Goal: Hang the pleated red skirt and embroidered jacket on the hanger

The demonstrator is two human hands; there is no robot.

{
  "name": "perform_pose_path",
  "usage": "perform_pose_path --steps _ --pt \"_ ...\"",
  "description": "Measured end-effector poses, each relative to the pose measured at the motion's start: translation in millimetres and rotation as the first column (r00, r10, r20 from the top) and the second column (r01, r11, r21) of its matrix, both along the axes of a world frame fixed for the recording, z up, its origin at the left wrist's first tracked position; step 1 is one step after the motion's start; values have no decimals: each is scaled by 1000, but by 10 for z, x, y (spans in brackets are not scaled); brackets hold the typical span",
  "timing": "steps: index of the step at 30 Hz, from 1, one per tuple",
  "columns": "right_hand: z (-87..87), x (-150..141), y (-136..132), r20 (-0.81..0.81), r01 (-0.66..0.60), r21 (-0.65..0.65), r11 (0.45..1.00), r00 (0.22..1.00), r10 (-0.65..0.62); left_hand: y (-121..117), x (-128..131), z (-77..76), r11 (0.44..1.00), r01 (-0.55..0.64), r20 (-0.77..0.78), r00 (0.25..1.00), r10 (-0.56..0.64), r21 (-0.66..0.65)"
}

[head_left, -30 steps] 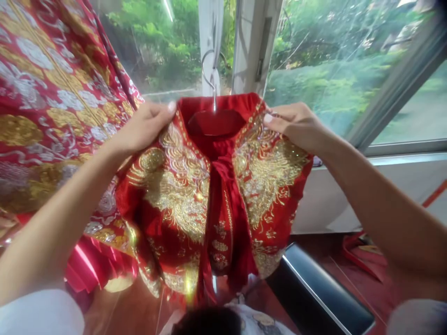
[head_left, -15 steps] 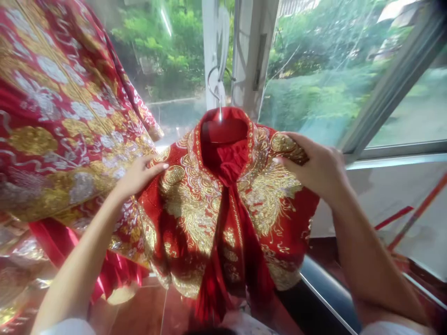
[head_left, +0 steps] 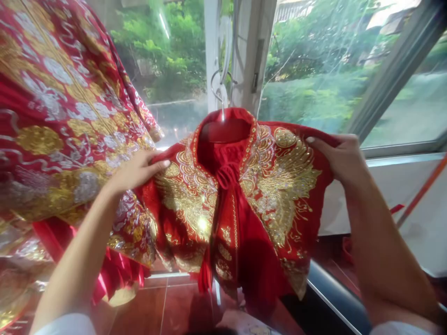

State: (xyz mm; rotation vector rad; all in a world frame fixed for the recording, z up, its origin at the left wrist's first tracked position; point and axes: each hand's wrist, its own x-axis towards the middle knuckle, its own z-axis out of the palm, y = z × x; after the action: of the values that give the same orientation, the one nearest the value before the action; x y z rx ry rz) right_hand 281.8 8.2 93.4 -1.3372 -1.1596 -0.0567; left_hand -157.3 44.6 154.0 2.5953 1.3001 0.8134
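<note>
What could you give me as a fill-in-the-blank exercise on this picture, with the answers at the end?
1. The red jacket sits on a ____ with a metal hook.
2. Its front embroidery is mainly ____.
3. The right hand holds the jacket; the hand nearer the patterned robe is the ____ one.
4. Beyond the window, the leaves are ____.

Missing words: hanger; gold; left; green.

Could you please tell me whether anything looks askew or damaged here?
Nothing appears damaged, but the embroidered red jacket looks slightly lopsided: the right hand holds its shoulder farther from the collar than the left hand does on the other side.
</note>
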Motion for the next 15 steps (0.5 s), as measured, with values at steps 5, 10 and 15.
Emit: perform_pose_path --steps 5,10,15 --pt "-254 -82 -154 168 561 138 816 798 -578 180 -140 -9 973 44 132 991 -14 -227" --pt "-600 5 -194 344 434 28 900 842 -416 38 -101 -24 980 50 205 979 -10 -193" --pt "-170 127 -227 242 151 -12 989 960 -143 166 -83 18 968 52 131 991 -21 -244"
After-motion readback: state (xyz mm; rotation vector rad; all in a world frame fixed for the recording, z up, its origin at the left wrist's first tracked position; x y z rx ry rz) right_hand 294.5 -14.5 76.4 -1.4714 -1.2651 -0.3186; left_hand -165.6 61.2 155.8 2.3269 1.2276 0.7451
